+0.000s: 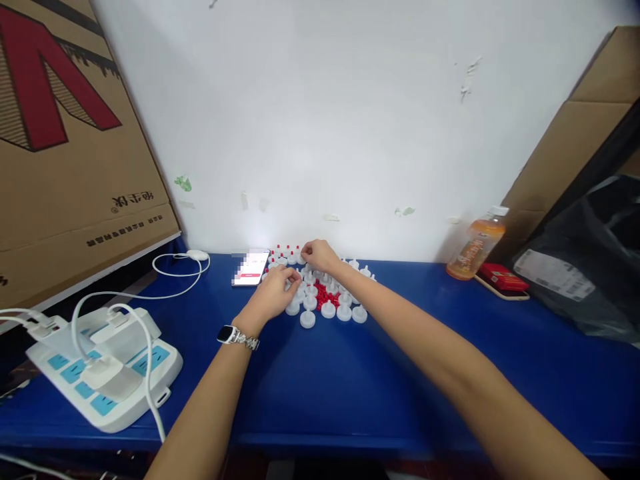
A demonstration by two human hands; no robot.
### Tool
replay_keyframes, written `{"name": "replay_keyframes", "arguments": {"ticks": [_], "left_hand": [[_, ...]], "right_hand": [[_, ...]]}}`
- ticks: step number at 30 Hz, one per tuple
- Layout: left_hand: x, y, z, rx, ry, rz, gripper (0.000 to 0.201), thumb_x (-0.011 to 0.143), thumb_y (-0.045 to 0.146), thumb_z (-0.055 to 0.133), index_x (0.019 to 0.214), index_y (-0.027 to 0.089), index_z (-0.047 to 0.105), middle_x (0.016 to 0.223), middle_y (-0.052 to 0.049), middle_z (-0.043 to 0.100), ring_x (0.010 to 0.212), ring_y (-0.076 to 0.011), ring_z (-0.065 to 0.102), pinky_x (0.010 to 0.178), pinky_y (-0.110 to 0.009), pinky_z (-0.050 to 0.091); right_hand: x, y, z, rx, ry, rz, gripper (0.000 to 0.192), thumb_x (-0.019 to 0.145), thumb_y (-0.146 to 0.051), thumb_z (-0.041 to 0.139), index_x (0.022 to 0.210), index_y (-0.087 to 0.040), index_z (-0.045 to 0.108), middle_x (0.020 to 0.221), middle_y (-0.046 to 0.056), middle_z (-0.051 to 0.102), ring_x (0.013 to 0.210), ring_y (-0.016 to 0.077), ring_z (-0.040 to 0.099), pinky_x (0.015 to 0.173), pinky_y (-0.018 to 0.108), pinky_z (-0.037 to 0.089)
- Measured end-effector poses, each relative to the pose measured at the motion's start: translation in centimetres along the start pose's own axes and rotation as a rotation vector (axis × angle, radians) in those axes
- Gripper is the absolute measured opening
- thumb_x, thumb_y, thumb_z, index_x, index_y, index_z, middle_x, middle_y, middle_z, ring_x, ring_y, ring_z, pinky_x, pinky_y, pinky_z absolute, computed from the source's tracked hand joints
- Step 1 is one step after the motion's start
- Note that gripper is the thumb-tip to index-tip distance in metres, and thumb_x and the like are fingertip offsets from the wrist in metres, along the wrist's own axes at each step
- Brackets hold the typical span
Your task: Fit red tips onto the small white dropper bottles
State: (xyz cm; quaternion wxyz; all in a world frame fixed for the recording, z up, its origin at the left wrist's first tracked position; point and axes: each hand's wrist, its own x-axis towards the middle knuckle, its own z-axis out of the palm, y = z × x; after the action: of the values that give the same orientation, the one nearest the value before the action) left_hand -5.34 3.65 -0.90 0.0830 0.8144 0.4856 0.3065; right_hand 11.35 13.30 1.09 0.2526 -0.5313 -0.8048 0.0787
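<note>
Several small white plastic caps (327,309) lie in a cluster on the blue table (350,373), around a heap of tiny red pieces (326,293). More white caps with red tips (286,252) stand in rows by the wall. My left hand (274,292), a watch on its wrist, rests on the left side of the cluster with its fingers curled on a cap. My right hand (319,255) reaches to the far edge and pinches something small next to the red-tipped caps; what it holds is too small to make out.
A phone (250,267) lies left of the caps. White power strips (105,373) with cables sit at the near left. A large cardboard box (65,147) leans at the left. An orange drink bottle (475,248), a red pack (503,277), a black bag (590,267) are at the right.
</note>
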Motion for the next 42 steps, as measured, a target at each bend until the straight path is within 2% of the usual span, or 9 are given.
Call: {"name": "replay_keyframes", "arguments": {"ticks": [7, 12, 17, 21, 26, 30, 33, 36, 42], "left_hand": [[-0.1, 0.9, 0.0, -0.064, -0.045, -0.002, 0.022, 0.091, 0.033, 0.050, 0.088, 0.019, 0.067, 0.090, -0.007, 0.064, 0.085, -0.0218, 0.059, 0.078, -0.037, 0.047], [-0.2, 1.5, -0.4, -0.130, -0.038, -0.039, 0.022, 0.090, 0.032, 0.049, 0.089, 0.018, 0.066, 0.092, -0.007, 0.065, 0.085, -0.0212, 0.059, 0.078, -0.036, 0.047], [0.0, 1.0, -0.6, -0.183, 0.015, -0.077, 0.021, 0.090, 0.030, 0.048, 0.091, 0.018, 0.066, 0.093, -0.006, 0.066, 0.085, -0.0201, 0.059, 0.076, -0.034, 0.047], [0.1, 0.3, -0.5, -0.175, 0.041, -0.091, 0.020, 0.090, 0.030, 0.049, 0.091, 0.018, 0.066, 0.090, -0.006, 0.066, 0.079, -0.0190, 0.058, 0.073, -0.033, 0.046], [0.2, 0.2, -0.5, -0.171, 0.112, -0.094, 0.020, 0.091, 0.030, 0.049, 0.092, 0.018, 0.065, 0.086, -0.005, 0.066, 0.078, -0.0187, 0.058, 0.072, -0.032, 0.044], [0.3, 1.2, -0.4, -0.160, 0.184, -0.059, 0.023, 0.095, 0.034, 0.046, 0.089, 0.019, 0.062, 0.086, -0.003, 0.064, 0.077, -0.0180, 0.057, 0.071, -0.031, 0.042], [0.1, 2.7, 0.1, -0.190, 0.196, -0.012, 0.030, 0.099, 0.041, 0.040, 0.087, 0.020, 0.057, 0.081, -0.002, 0.060, 0.074, -0.0170, 0.056, 0.067, -0.030, 0.041], [-0.3, 4.6, 0.9, -0.220, 0.126, 0.029, 0.027, 0.099, 0.044, 0.040, 0.090, 0.022, 0.052, 0.079, 0.000, 0.058, 0.073, -0.0165, 0.055, 0.064, -0.029, 0.039], [-1.0, 7.2, 1.7, -0.067, 0.072, 0.149, 0.023, 0.101, 0.033, 0.033, 0.084, 0.022, 0.044, 0.079, 0.000, 0.054, 0.073, -0.0176, 0.051, 0.066, -0.030, 0.036]], "right_hand": [[1.4, -0.3, 0.0, -0.143, -0.133, -0.020, 0.009, 0.075, -0.023, 0.066, 0.074, -0.019, 0.073, 0.085, 0.008, 0.075, 0.091, 0.0240, 0.066, 0.089, 0.032, 0.043], [2.9, -0.6, 1.1, -0.176, -0.096, 0.061, 0.023, 0.078, -0.037, 0.066, 0.092, -0.021, 0.074, 0.099, 0.009, 0.074, 0.102, 0.0273, 0.063, 0.095, 0.039, 0.040], [3.7, -1.3, 2.4, -0.158, -0.049, 0.114, 0.020, 0.080, -0.038, 0.066, 0.090, -0.024, 0.076, 0.103, 0.010, 0.073, 0.114, 0.0308, 0.056, 0.096, 0.042, 0.038], [3.2, -1.5, 2.1, -0.120, 0.006, 0.121, 0.019, 0.083, -0.035, 0.062, 0.093, -0.026, 0.075, 0.105, 0.008, 0.072, 0.115, 0.0297, 0.053, 0.096, 0.042, 0.038], [-0.4, -1.4, 0.1, 0.244, 0.190, -0.015, 0.017, 0.085, -0.028, 0.056, 0.094, -0.019, 0.068, 0.101, 0.005, 0.071, 0.098, 0.0201, 0.062, 0.089, 0.033, 0.044], [-5.7, -1.4, -1.7, 0.563, 0.182, -0.143, 0.019, 0.088, -0.030, 0.051, 0.100, -0.019, 0.061, 0.093, 0.002, 0.070, 0.067, 0.0128, 0.061, 0.065, 0.026, 0.047], [-9.5, -1.3, -3.1, 0.570, 0.182, -0.170, 0.018, 0.087, -0.031, 0.054, 0.097, -0.019, 0.064, 0.091, 0.001, 0.070, 0.066, 0.0121, 0.059, 0.064, 0.026, 0.046], [-12.2, -1.0, -4.2, 0.500, 0.219, -0.208, 0.017, 0.082, -0.025, 0.058, 0.095, -0.019, 0.066, 0.087, 0.000, 0.069, 0.072, 0.0129, 0.058, 0.071, 0.026, 0.046], [-14.5, -0.2, -5.2, 0.396, 0.263, -0.259, 0.019, 0.083, -0.022, 0.056, 0.101, -0.021, 0.064, 0.083, -0.002, 0.066, 0.074, 0.0134, 0.058, 0.073, 0.026, 0.046]]}}
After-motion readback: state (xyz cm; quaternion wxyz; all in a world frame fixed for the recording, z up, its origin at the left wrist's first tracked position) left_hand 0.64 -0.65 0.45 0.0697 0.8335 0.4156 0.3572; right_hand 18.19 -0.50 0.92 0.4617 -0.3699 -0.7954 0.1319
